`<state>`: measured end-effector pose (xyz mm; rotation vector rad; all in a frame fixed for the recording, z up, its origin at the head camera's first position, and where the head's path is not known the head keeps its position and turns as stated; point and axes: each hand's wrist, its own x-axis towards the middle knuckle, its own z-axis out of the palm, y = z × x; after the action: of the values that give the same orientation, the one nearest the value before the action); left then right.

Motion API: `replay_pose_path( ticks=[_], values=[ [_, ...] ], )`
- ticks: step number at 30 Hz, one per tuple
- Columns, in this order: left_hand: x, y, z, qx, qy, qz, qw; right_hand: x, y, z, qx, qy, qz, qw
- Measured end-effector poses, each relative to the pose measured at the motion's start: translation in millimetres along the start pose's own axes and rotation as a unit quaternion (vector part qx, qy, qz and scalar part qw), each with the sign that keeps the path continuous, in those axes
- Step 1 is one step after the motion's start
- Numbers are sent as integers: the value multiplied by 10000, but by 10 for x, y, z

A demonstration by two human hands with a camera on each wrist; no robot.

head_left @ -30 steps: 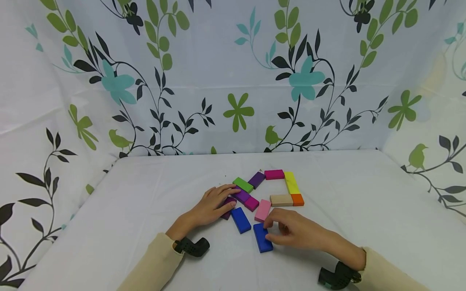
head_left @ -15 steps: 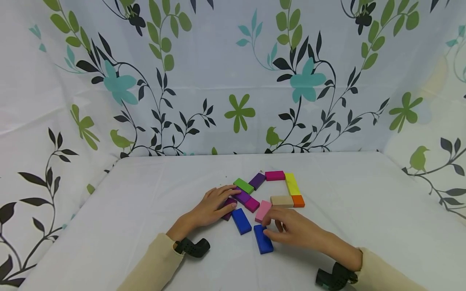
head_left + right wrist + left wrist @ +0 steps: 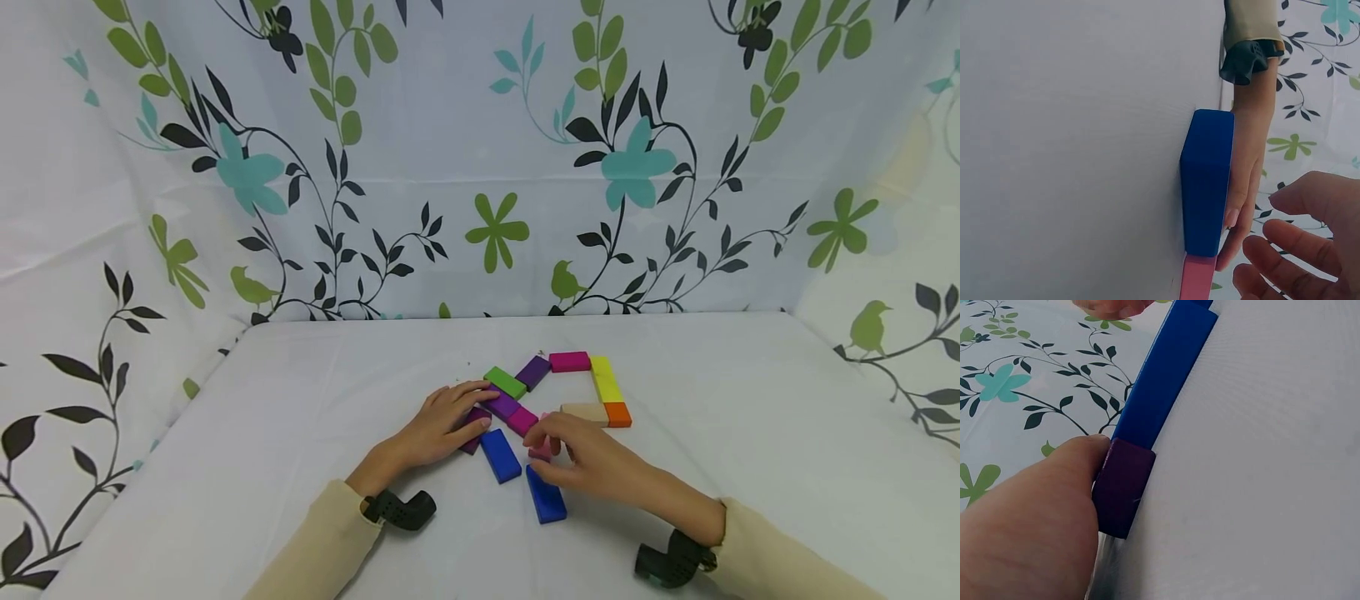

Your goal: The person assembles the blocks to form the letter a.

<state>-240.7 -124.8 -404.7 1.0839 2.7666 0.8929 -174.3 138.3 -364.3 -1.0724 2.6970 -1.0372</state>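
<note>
The left hand [image 3: 431,429] rests on the left of the block group, its fingertips on a purple block [image 3: 504,405]. Its thumb touches a dark purple block [image 3: 472,448], also seen in the left wrist view [image 3: 1125,487]. The right hand [image 3: 596,462] hovers over a pink block [image 3: 538,453] and partly hides it. Its thumb and fingers are apart, with nothing between them, as the right wrist view shows. Beneath the right thumb lies a blue block [image 3: 547,498]. Another blue block [image 3: 501,456] lies between the hands, and a magenta block [image 3: 522,421] adjoins the purple one.
Behind the hands, green [image 3: 506,382], deep purple [image 3: 534,372], magenta-pink [image 3: 570,362], yellow [image 3: 607,380], orange [image 3: 618,414] and tan [image 3: 585,412] blocks form an outline. A white cloth [image 3: 225,467] covers the table. A leaf-patterned curtain [image 3: 420,167] hangs at the back.
The right hand has moved left and slightly away from the person, from the near blue block to over the pink block. The left hand and the blocks stay in place.
</note>
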Motion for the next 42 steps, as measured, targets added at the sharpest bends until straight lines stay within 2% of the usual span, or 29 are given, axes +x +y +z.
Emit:
replay_pose_path(
  ticks=[12, 18, 23, 34, 42],
  values=[
    [0, -19, 5, -162, 83, -7, 9998, 166, -35, 55, 52, 51, 88, 9999],
    [-13, -11, -7, -203, 106, 47, 9997, 254, -34, 94, 99, -191, 151, 9997],
    [-10, -26, 2, -161, 125, 87, 9998, 316, -54, 134, -148, -356, 287, 9988],
    [-9, -8, -8, -82, 70, -8, 9999, 393, -84, 205, -556, -375, 593, 9960],
    [-14, 4, -14, -45, 66, -12, 10000, 414, -98, 220, -718, -493, 603, 9944]
  ],
)
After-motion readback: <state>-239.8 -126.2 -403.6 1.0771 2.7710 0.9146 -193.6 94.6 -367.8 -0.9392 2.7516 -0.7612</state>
